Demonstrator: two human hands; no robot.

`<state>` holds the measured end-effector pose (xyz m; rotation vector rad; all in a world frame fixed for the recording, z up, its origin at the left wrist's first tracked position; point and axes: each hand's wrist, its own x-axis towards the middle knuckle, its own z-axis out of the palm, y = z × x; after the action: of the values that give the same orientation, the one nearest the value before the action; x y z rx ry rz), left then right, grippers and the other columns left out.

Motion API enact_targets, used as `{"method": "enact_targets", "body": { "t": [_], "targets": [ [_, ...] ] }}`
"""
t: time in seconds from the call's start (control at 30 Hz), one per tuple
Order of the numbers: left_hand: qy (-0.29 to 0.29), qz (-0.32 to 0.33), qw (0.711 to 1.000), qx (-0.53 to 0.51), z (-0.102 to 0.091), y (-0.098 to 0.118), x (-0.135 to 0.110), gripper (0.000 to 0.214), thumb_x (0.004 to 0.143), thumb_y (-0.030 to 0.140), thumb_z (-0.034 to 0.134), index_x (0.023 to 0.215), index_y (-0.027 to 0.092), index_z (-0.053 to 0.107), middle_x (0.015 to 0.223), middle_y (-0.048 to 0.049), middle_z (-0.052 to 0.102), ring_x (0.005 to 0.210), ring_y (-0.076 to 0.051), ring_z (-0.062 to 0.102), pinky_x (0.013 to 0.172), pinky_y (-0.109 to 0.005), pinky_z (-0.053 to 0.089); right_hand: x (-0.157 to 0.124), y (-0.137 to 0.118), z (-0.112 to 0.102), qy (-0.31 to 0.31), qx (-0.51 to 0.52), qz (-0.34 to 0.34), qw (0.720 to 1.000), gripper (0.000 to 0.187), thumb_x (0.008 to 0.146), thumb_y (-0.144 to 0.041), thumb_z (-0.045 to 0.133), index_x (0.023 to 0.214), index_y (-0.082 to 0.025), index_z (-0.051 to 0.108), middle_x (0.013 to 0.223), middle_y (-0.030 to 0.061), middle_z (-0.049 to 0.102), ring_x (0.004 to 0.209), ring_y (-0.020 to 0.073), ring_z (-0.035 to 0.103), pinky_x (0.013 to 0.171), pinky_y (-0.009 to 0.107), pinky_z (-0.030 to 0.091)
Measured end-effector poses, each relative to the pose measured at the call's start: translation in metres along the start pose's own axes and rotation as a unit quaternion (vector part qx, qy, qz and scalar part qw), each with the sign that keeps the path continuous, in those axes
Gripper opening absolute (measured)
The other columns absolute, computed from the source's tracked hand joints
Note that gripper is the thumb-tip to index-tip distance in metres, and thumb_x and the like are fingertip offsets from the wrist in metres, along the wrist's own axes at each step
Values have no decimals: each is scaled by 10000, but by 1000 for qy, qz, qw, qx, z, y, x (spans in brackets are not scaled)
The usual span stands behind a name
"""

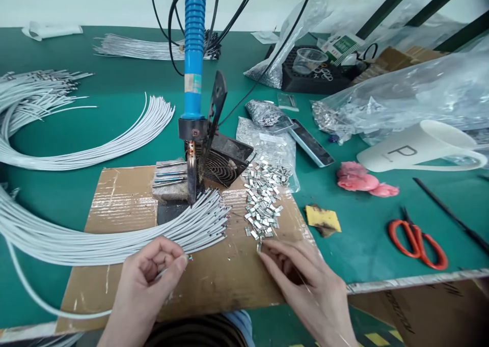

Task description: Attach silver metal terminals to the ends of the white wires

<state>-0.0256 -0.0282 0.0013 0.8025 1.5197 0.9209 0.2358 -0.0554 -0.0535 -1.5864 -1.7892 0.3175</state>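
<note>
My left hand [151, 281] is closed in a pinch around a single white cable [76, 315], whose tip just shows past the thumb. Between the thumb and forefinger of my right hand [305, 281] is a small metal connector [259, 246], at the near end of a pile of loose metal connectors [263, 199]. A thin shiny strand, perhaps solder wire, crosses the right palm. Beyond my left hand lies a thick bundle of white cables [133, 245], its ends fanned out on the cardboard sheet [229, 286].
A blue-handled soldering iron [194, 56] stands upright over the cardboard, tip down by the cable ends. Behind it is a small black fan [221, 163]. To the right lie a yellow sponge [322, 218], orange-handled scissors [418, 245], a phone [312, 143] and a white jug [416, 148].
</note>
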Motion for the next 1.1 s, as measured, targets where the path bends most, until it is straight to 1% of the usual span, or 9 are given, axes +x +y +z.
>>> {"method": "enact_targets", "body": {
  "t": [0.1,0.23,0.4,0.5,0.57,0.73,0.93,1.03,1.1],
  "targets": [
    [-1,0,1000,-1,4,2,0,229,690,322,834,645,159,680,510,78,470,498,-68,303,498,-207,194,-2,4,4,-8,-31,-57,998,179,921,-147,734,1079,-227,709,844,33,708,688,192,630,682,330,525],
    [-13,-1,1000,3,6,3,1,236,692,325,828,641,149,679,502,74,473,492,-69,330,504,-209,190,4,4,10,-21,-45,-70,996,149,955,-152,687,1096,-199,691,827,39,691,680,184,653,651,299,540],
    [-6,-8,1000,0,7,3,0,251,683,335,831,631,145,675,501,71,483,491,-69,324,498,-205,183,9,2,14,-10,-42,-29,999,42,974,-246,679,989,-218,708,749,-1,676,534,132,603,543,246,530],
    [0,-6,1000,-7,7,4,-1,245,682,332,831,628,146,681,504,66,498,493,-68,335,499,-197,199,5,-5,16,27,-15,8,999,37,954,-249,696,962,-227,725,860,28,775,592,144,694,617,243,591],
    [7,-6,1000,-15,9,4,-2,241,680,326,834,625,149,680,507,64,508,493,-67,348,496,-188,215,3,-15,20,49,59,75,994,67,934,-253,714,993,-231,737,902,39,824,663,172,772,655,231,631],
    [31,13,999,-28,14,1,-6,230,689,309,841,624,164,675,479,69,524,459,-63,418,480,-163,274,7,-59,35,67,324,241,912,41,875,-261,781,903,-252,809,704,-3,767,566,134,711,554,171,588],
    [45,45,997,-33,17,-1,-10,211,701,293,839,634,174,679,470,69,552,434,-54,454,467,-141,325,18,-96,51,-50,467,277,838,97,856,-257,784,874,-275,878,659,-6,640,516,83,511,471,181,415],
    [48,62,997,-15,17,-3,-11,193,731,297,820,653,184,684,485,65,568,449,-62,463,473,-145,339,20,-103,53,-71,519,310,793,81,832,-315,819,874,-285,881,652,-18,607,504,65,465,459,172,367],
    [49,90,995,12,17,-8,-13,175,773,298,787,672,197,687,511,57,592,462,-74,478,477,-157,352,22,-105,52,-72,528,318,784,84,825,-338,830,833,-272,881,619,-23,580,503,63,452,455,171,345]
  ]
}}
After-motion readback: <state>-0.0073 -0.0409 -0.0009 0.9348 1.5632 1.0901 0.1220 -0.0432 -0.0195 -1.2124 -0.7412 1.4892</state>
